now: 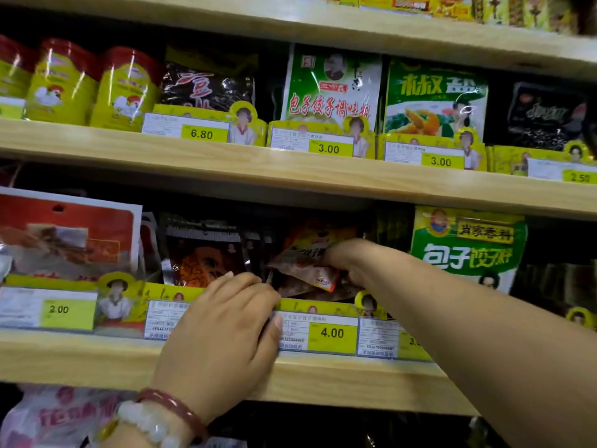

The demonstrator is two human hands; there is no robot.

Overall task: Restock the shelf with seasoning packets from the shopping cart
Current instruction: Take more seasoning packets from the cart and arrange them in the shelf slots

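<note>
Packets (305, 270) are pinched in the right hand (347, 261), fingers curled round their right end, long axis tilted down toward the right, inside the slot above the 4.00 tag (332, 333). Straight fingers of the left hand (226, 324) are pressed on the front divider (168, 292), just left of the slot. The right hand is judged nearer for seating them upright.

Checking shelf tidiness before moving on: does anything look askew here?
Yes. The seasoning packets above the 4.00 price tag lie tilted and jumbled, gripped by the right hand, while neighbouring packs stand upright.
</note>
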